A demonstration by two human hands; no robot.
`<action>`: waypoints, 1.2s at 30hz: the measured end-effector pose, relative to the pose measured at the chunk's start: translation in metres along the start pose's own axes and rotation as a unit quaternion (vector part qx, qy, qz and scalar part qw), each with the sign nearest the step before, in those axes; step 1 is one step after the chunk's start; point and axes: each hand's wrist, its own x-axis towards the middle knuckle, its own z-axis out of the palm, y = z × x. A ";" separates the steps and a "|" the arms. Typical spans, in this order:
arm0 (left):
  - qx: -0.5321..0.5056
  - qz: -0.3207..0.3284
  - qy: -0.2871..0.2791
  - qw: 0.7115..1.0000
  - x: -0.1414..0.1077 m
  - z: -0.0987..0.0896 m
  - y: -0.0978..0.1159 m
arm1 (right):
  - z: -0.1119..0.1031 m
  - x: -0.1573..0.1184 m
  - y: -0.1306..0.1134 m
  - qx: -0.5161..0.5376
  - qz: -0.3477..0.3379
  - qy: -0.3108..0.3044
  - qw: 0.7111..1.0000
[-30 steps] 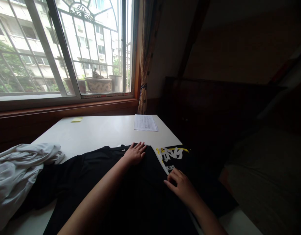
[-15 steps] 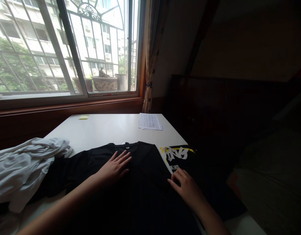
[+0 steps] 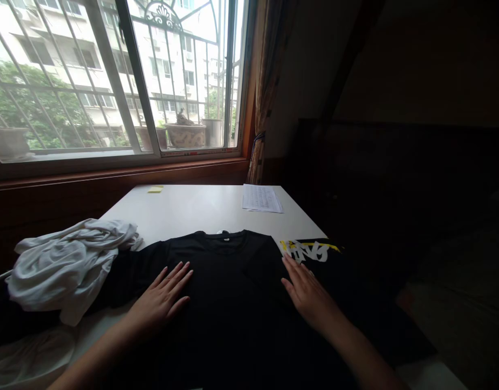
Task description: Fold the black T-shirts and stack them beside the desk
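A black T-shirt [image 3: 233, 303] lies spread on the white table, its round neckline and small label at the far side. Flat on its left chest rests my left hand [image 3: 165, 292], fingers stretched out. My right hand [image 3: 304, 287] lies on the shirt's right side with its fingers extended, close to another black garment [image 3: 310, 251] with white lettering and a yellow stripe. Neither hand holds anything. The lower part of the shirt is too dark to show detail.
A crumpled heap of white cloth [image 3: 71, 260] lies at the left. Toward the back of the white table [image 3: 192, 208] are printed sheets [image 3: 261, 199] and a yellow sticky note [image 3: 155, 189]. Behind it stand a barred window and a tied curtain [image 3: 257, 151].
My left hand has slid left, from near the collar to the left chest. My right hand's curled fingers have straightened and moved slightly forward. The whole view has shifted a little.
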 end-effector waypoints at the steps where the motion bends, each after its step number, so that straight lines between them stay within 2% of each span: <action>1: 0.003 -0.001 0.000 1.000 0.000 0.000 0.000 | 0.001 0.007 -0.008 0.002 -0.002 -0.028 1.000; 4: 0.008 -0.001 0.000 1.000 0.000 -0.001 0.001 | 0.008 0.030 -0.029 0.009 -0.011 -0.091 0.996; 8: 0.006 -0.004 0.004 1.000 -0.001 -0.002 0.003 | 0.030 0.059 -0.045 0.013 0.009 -0.123 0.992; 13: -0.007 -0.013 0.008 1.000 -0.001 -0.002 0.009 | 0.054 0.072 -0.043 -0.002 0.039 -0.129 0.991; 18: -0.030 -0.017 0.013 0.999 0.004 -0.003 0.013 | 0.056 0.067 -0.034 0.002 0.044 -0.120 0.992; 21: -0.036 -0.055 0.042 0.997 0.002 -0.011 0.001 | 0.055 0.063 -0.032 -0.002 0.050 -0.115 0.992; 26: -0.027 -0.187 0.125 0.974 -0.017 -0.028 -0.042 | 0.056 0.061 -0.030 -0.002 0.046 -0.109 0.993; 30: -0.004 -0.245 0.094 0.965 -0.033 -0.028 -0.064 | 0.056 0.060 -0.029 -0.009 0.045 -0.112 0.993; 33: 0.033 -0.260 0.066 0.963 -0.038 -0.022 -0.066 | 0.055 0.059 -0.028 -0.016 0.041 -0.108 0.993; 36: 0.038 -0.257 0.065 0.963 -0.039 -0.019 -0.065 | 0.056 0.059 -0.027 -0.017 0.038 -0.099 0.994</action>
